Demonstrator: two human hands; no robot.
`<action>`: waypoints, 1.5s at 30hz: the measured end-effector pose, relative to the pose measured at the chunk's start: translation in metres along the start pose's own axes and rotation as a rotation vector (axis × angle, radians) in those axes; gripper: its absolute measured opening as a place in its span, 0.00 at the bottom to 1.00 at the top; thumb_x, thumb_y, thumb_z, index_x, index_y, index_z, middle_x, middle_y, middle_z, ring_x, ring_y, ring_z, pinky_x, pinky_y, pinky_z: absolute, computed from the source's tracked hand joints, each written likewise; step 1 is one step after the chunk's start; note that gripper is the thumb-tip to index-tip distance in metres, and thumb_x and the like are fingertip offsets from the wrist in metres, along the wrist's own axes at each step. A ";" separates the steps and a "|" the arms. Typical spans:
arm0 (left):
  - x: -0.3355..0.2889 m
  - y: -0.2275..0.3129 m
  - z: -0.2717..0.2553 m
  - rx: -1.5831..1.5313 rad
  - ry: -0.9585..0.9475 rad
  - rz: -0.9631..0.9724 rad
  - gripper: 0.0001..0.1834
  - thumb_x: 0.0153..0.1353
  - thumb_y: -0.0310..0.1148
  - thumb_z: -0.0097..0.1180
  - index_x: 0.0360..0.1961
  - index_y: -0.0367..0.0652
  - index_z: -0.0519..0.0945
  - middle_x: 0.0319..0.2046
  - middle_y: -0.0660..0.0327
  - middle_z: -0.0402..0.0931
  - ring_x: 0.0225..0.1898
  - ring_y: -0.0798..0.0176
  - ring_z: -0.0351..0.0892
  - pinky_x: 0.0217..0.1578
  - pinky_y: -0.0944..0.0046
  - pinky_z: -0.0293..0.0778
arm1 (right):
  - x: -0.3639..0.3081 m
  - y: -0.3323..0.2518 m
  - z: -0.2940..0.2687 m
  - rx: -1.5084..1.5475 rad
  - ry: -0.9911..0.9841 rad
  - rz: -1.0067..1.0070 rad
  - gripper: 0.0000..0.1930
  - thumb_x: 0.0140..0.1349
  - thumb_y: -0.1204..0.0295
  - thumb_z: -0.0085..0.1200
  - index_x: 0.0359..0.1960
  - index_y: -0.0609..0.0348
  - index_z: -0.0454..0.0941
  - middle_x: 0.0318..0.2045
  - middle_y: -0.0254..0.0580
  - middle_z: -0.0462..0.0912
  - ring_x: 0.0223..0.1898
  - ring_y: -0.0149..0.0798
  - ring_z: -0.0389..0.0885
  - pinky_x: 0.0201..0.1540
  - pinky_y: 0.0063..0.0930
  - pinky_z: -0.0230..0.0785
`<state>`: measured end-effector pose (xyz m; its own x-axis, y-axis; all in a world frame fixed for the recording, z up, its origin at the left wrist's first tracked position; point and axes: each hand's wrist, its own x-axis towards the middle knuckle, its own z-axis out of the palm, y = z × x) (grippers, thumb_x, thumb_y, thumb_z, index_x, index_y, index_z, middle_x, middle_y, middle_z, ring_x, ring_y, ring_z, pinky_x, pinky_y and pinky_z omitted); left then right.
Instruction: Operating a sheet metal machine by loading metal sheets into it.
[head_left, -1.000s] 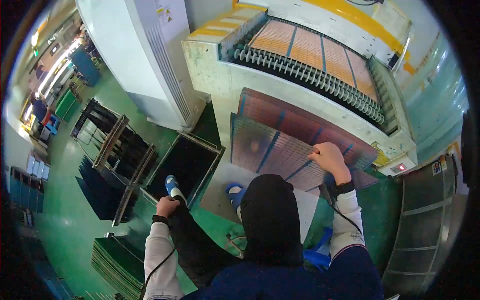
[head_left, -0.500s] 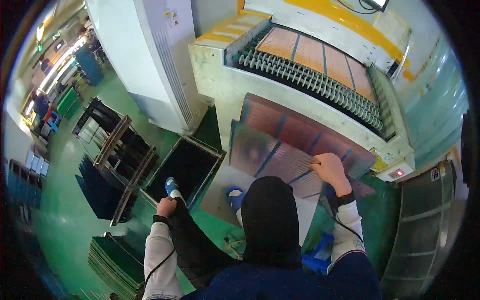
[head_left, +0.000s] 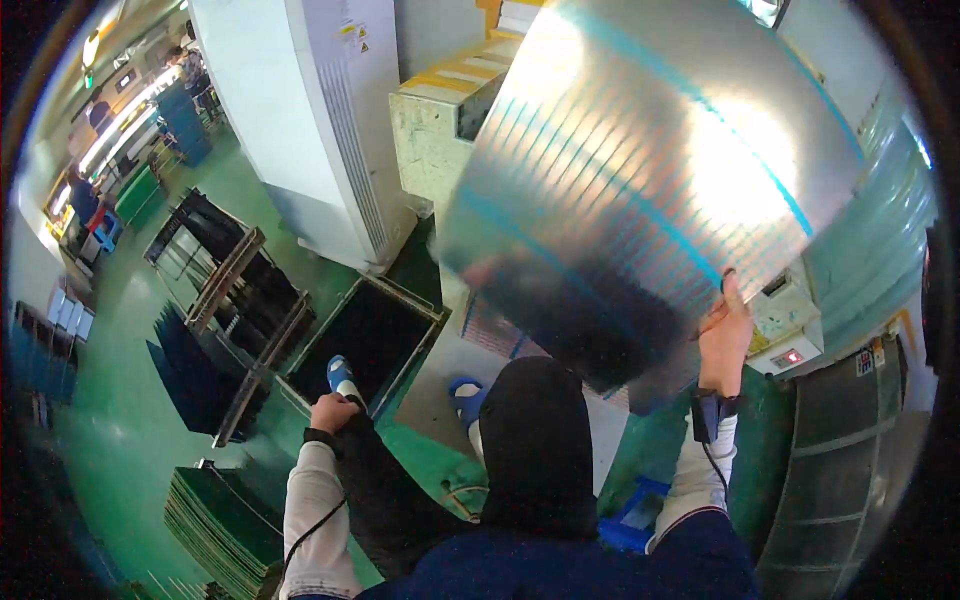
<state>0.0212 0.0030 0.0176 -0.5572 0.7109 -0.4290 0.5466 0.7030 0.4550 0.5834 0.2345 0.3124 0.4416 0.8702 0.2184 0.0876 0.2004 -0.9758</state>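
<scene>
My right hand (head_left: 726, 345) grips the lower right edge of a large shiny panel (head_left: 640, 215), thumb on the near face. The panel is thin, silvery and reflective, with blue stripes and fine rows of reddish lines. It is raised and tilted, hiding most of the machine behind it. Below its lower edge, parts of another striped panel (head_left: 488, 325) show, standing on a pale board (head_left: 430, 385). My left hand (head_left: 334, 412) rests at my left knee on the black trousers, fingers curled; whatever is inside them, if anything, is hidden.
The pale machine (head_left: 430, 130) stands ahead, beside a white column-shaped cabinet (head_left: 285, 110). A black-topped framed cart (head_left: 365, 325) is by my left foot. Racks of dark panels (head_left: 215, 290) and a stack of boards (head_left: 215, 520) stand left. A blue stool (head_left: 630, 515) is at right.
My right hand has moved right and lifted a striped panel up and tilted it, so its bright face now covers the machine's rollers. My left hand has stayed at the knee.
</scene>
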 end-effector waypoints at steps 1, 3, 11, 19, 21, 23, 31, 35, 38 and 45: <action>0.001 -0.001 0.000 0.018 0.000 0.013 0.22 0.42 0.47 0.64 0.34 0.42 0.86 0.34 0.51 0.84 0.39 0.49 0.83 0.45 0.55 0.77 | -0.001 0.011 0.000 -0.217 -0.004 -0.171 0.11 0.64 0.68 0.59 0.44 0.59 0.79 0.44 0.37 0.81 0.43 0.31 0.76 0.46 0.17 0.68; 0.001 0.001 0.001 -0.038 -0.022 0.000 0.21 0.42 0.47 0.64 0.34 0.42 0.86 0.34 0.51 0.84 0.39 0.49 0.83 0.45 0.55 0.76 | -0.002 0.004 0.011 0.404 -0.239 0.085 0.17 0.63 0.71 0.58 0.52 0.61 0.75 0.52 0.42 0.76 0.52 0.34 0.73 0.56 0.25 0.64; 0.000 0.001 0.002 0.000 -0.010 -0.001 0.20 0.42 0.46 0.62 0.34 0.44 0.86 0.33 0.52 0.84 0.40 0.49 0.83 0.45 0.56 0.76 | -0.047 0.002 0.051 0.753 -0.416 0.310 0.11 0.60 0.73 0.60 0.43 0.61 0.76 0.43 0.40 0.80 0.44 0.41 0.79 0.45 0.36 0.72; 0.004 0.002 0.005 0.037 0.007 0.001 0.20 0.42 0.46 0.62 0.33 0.45 0.86 0.34 0.52 0.84 0.39 0.48 0.83 0.44 0.54 0.77 | -0.052 0.055 0.049 0.711 -0.325 0.507 0.08 0.63 0.69 0.59 0.38 0.59 0.76 0.36 0.40 0.80 0.39 0.40 0.80 0.42 0.36 0.71; 0.004 0.002 0.004 0.018 0.003 0.000 0.20 0.42 0.46 0.62 0.33 0.44 0.86 0.33 0.52 0.84 0.39 0.48 0.83 0.44 0.54 0.77 | -0.053 0.055 0.050 0.699 -0.359 0.497 0.08 0.63 0.68 0.58 0.38 0.59 0.76 0.35 0.40 0.81 0.38 0.40 0.80 0.42 0.36 0.71; 0.004 0.002 0.004 0.009 0.003 0.007 0.19 0.42 0.46 0.62 0.32 0.44 0.85 0.33 0.52 0.84 0.39 0.47 0.83 0.44 0.54 0.77 | -0.051 0.050 0.053 0.680 -0.428 0.495 0.08 0.64 0.68 0.57 0.38 0.59 0.76 0.35 0.40 0.81 0.38 0.40 0.81 0.41 0.35 0.70; 0.006 0.003 0.004 0.053 0.003 0.007 0.17 0.42 0.45 0.62 0.29 0.44 0.85 0.31 0.51 0.84 0.38 0.47 0.83 0.45 0.54 0.76 | -0.050 0.048 0.062 0.699 -0.465 0.493 0.08 0.67 0.66 0.54 0.36 0.58 0.77 0.35 0.41 0.82 0.38 0.40 0.81 0.41 0.33 0.70; 0.002 0.003 0.002 0.003 0.003 -0.017 0.17 0.42 0.45 0.62 0.29 0.43 0.84 0.29 0.53 0.84 0.37 0.48 0.83 0.44 0.54 0.76 | -0.043 0.051 0.071 0.715 -0.440 0.471 0.09 0.67 0.66 0.53 0.38 0.59 0.77 0.35 0.40 0.82 0.38 0.40 0.81 0.42 0.33 0.71; 0.000 0.010 0.000 -0.006 -0.022 -0.026 0.18 0.42 0.46 0.62 0.28 0.43 0.84 0.29 0.53 0.84 0.37 0.49 0.83 0.43 0.54 0.76 | -0.036 0.044 0.077 0.729 -0.380 0.483 0.09 0.67 0.67 0.53 0.39 0.60 0.77 0.35 0.40 0.82 0.37 0.40 0.81 0.42 0.33 0.71; 0.006 -0.002 0.004 0.002 -0.012 0.004 0.18 0.43 0.45 0.62 0.30 0.43 0.85 0.30 0.53 0.84 0.36 0.50 0.83 0.42 0.55 0.77 | -0.017 0.045 0.084 0.688 -0.425 0.443 0.11 0.66 0.65 0.54 0.42 0.60 0.77 0.37 0.42 0.83 0.39 0.40 0.81 0.44 0.33 0.71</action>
<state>0.0195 0.0056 0.0106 -0.5474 0.7139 -0.4367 0.5503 0.7002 0.4548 0.5051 0.2670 0.2656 -0.0689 0.9961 -0.0547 -0.6218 -0.0858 -0.7785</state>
